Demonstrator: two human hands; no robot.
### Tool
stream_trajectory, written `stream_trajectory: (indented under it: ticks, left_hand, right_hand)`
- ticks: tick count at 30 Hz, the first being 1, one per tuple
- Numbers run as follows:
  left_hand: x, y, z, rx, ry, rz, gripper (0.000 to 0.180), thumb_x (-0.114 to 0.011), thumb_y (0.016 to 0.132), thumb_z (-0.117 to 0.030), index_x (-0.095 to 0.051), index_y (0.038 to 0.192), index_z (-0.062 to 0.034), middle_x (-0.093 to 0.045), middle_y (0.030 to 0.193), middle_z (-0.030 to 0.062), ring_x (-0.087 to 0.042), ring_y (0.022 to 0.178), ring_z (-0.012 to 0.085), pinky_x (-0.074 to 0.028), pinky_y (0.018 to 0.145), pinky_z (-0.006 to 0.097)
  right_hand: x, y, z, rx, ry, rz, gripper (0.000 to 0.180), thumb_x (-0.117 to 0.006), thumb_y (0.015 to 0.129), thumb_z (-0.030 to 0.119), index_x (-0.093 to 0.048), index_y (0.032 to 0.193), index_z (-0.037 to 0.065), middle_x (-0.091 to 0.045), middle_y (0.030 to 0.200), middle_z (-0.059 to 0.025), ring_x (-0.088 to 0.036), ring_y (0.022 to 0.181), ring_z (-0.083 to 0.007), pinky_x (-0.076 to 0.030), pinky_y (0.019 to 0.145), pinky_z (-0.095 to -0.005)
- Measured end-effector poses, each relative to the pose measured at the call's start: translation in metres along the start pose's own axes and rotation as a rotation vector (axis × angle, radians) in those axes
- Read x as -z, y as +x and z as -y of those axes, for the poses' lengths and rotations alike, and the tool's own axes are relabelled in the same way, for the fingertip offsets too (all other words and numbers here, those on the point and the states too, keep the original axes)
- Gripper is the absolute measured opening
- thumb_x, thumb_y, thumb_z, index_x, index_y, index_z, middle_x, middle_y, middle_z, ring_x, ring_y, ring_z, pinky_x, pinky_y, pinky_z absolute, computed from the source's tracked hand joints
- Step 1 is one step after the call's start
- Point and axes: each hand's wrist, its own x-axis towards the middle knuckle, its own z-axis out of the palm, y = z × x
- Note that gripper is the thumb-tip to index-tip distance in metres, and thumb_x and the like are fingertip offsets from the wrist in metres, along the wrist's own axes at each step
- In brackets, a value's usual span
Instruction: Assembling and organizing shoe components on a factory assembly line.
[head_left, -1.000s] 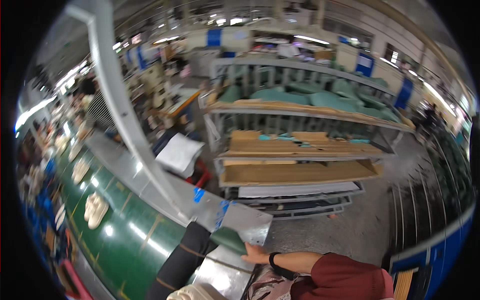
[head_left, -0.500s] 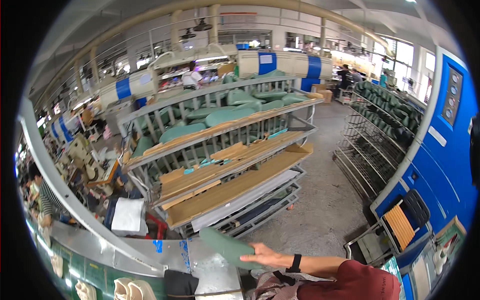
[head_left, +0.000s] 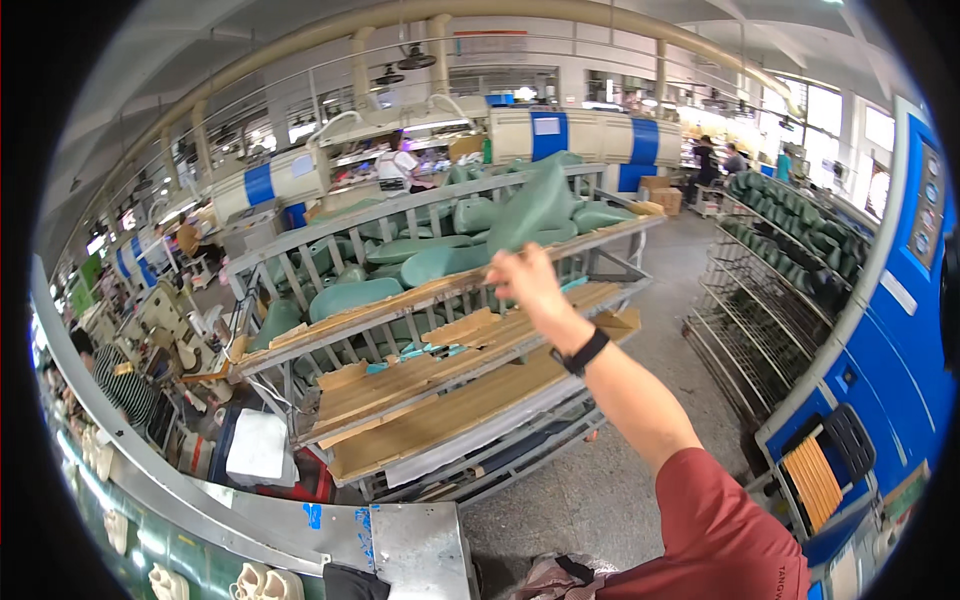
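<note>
At the top shelf of the slatted rack (head_left: 300, 335), the right hand (head_left: 527, 280) grips one end of a green moulded piece (head_left: 535, 208), raised above the other green pieces (head_left: 420, 262). Risk: an end-only grip may let it pivot, slide off the sloping shelf, or dislodge neighbours. Left hand not visible.

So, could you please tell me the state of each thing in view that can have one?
Right hand: raised, shut on the green sole piece.
Green sole piece: held tilted, over the rack's top shelf.
Left hand: out of view.
Wooden rack: top shelf loaded with green pieces; lower shelves mostly bare boards.
Wire rack: its upper tier full of dark pieces.
Black wristband: on the right wrist.
</note>
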Motion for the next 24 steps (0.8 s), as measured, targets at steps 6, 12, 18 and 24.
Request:
stream_trajectory:
  ticks: [6, 12, 18, 24]
  left_hand:
    - [-0.036, -0.069, -0.093, 0.247, -0.174, -0.146, 0.069, -0.074, 0.081, -0.039, -0.046, 0.125, 0.0055, -0.068, 0.088, 0.015, -0.064, 0.082, 0.036, -0.051, 0.079, 0.043]
    - [-0.114, -0.153, -0.173, 0.658, -0.128, -0.202, 0.067, -0.074, 0.081, -0.035, -0.049, 0.131, 0.0011, -0.061, 0.122, 0.0245, -0.057, 0.114, 0.0389, -0.047, 0.095, 0.043]
    - [-0.185, -0.286, -0.248, 1.016, -0.38, -0.265, 0.038, -0.063, 0.085, -0.033, -0.066, 0.109, -0.0043, -0.069, 0.102, 0.0169, -0.064, 0.098, 0.034, -0.051, 0.084, 0.042]
    - [-0.273, -0.355, -0.307, 1.335, -0.604, -0.269, 0.036, -0.064, 0.085, -0.04, -0.069, 0.102, -0.0095, -0.071, 0.095, 0.0126, -0.066, 0.091, 0.0315, -0.051, 0.078, 0.041]
  right_hand:
    - [-0.078, -0.149, -0.136, 0.352, -0.333, 1.294, 0.023, -0.06, 0.09, 0.025, -0.062, 0.109, 0.012, -0.069, 0.091, -0.0078, -0.067, 0.079, -0.0295, -0.052, 0.071, -0.0405]
    - [-0.057, -0.252, -0.278, 0.041, -0.279, 1.77, 0.04, -0.059, 0.089, 0.031, -0.061, 0.121, 0.008, -0.072, 0.099, -0.0101, -0.069, 0.091, -0.0291, -0.053, 0.077, -0.0384]
    - [0.023, -0.331, -0.375, -0.04, -0.516, 2.364, 0.042, -0.057, 0.083, 0.04, -0.065, 0.114, 0.013, -0.07, 0.102, -0.0136, -0.066, 0.098, -0.0349, -0.051, 0.084, -0.0417]
    - [0.094, -0.34, -0.541, -0.005, -0.666, 2.539, 0.038, -0.067, 0.084, 0.033, -0.069, 0.106, 0.003, -0.072, 0.095, -0.012, -0.069, 0.087, -0.0221, -0.054, 0.078, -0.0336]
